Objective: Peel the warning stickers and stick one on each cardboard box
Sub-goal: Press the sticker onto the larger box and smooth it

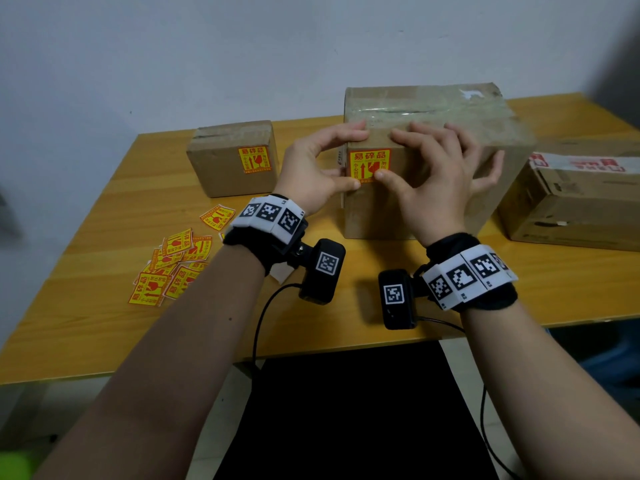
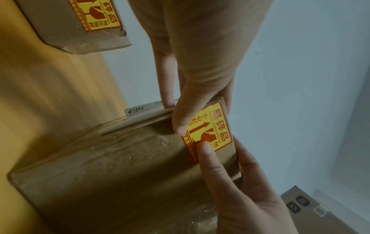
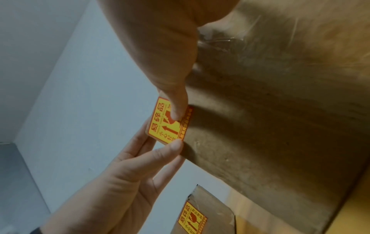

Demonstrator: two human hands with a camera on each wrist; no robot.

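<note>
A yellow and red warning sticker (image 1: 367,160) (image 2: 215,125) (image 3: 160,126) lies on the front face of the middle cardboard box (image 1: 426,188), at its upper left corner. My left hand (image 1: 349,157) has its thumb (image 2: 180,125) at the sticker's lower left corner and its fingers on the box's top edge and left side. The thumb (image 3: 178,114) of my right hand (image 1: 389,154) presses the sticker's lower right part, while its fingertips rest on the box top. The small left box (image 1: 225,168) carries its own sticker (image 1: 254,160).
A third box (image 1: 571,202) with red and white tape stands at the right, close to the middle box. Several loose stickers (image 1: 173,268) lie in a pile on the wooden table (image 1: 104,323) at the left. A wall runs behind the table.
</note>
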